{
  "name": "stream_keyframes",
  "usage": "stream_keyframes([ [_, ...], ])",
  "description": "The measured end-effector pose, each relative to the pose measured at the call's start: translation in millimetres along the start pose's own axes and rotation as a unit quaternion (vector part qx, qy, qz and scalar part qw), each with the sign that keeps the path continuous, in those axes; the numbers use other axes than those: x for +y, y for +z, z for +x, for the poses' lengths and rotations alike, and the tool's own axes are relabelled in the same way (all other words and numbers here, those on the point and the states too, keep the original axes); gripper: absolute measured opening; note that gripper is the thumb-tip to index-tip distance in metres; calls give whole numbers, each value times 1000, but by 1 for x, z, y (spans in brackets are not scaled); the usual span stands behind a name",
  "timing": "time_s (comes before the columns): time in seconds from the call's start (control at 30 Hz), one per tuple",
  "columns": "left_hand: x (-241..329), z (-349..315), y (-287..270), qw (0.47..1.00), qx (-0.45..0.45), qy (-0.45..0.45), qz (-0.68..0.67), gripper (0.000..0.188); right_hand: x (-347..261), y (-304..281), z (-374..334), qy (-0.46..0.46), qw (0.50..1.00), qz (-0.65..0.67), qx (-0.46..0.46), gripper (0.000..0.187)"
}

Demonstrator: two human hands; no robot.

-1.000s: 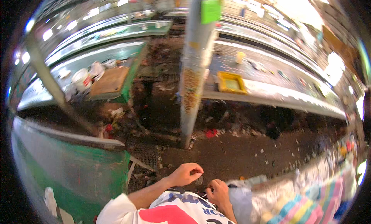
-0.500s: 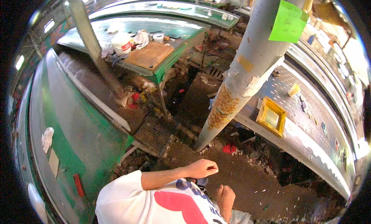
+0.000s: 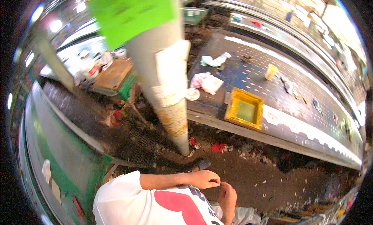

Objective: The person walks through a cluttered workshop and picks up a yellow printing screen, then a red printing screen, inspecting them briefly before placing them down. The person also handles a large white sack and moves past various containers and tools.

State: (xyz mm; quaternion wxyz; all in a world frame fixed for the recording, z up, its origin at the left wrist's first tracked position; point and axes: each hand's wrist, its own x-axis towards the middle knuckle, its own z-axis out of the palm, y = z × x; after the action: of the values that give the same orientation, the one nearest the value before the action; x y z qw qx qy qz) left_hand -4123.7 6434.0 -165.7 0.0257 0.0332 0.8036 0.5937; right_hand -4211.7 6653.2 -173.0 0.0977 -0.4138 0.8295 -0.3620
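Note:
My left hand (image 3: 205,179) is held in front of my body with its fingers curled in, the forearm reaching across from the left. My right hand (image 3: 228,194) is just beside it, fingers bent and thumb up. The two hands almost meet at the fingertips. Whatever lies inside the curled fingers, if anything, is hidden. Below them is my white shirt (image 3: 159,186) with a red print. A dark shoe (image 3: 201,164) shows on the dirty floor just beyond my left hand. Neither hand touches a table.
A grey pillar (image 3: 173,120) with a green paper sheet (image 3: 132,15) rises close ahead. On the right, a long perforated table (image 3: 303,77) bears a yellow frame (image 3: 228,112), a yellow cup (image 3: 271,72) and crumpled cloths (image 3: 208,83). A green table (image 3: 66,143) runs along my left.
My view has swung right and nearer the pillar, so more of the right table shows. My right hand has come closer to the left; both remain curled.

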Motion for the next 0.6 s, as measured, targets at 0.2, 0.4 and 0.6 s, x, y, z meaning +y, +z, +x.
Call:
stream_keyframes([
  [0.2, -20, 128, 6, 995, -67, 59, -44, 20, 78, 0, 6, 113, 993, 15, -14, 23],
  [0.4, 4, 261, -9, 986, -132, 89, -58, 20, 102, -98, 71, 134, 982, -34, 128, 21],
  [0.6, 13, 375, 10, 969, -230, 82, -43, 26, 155, -164, 105, 206, 951, -77, 216, 16],
])
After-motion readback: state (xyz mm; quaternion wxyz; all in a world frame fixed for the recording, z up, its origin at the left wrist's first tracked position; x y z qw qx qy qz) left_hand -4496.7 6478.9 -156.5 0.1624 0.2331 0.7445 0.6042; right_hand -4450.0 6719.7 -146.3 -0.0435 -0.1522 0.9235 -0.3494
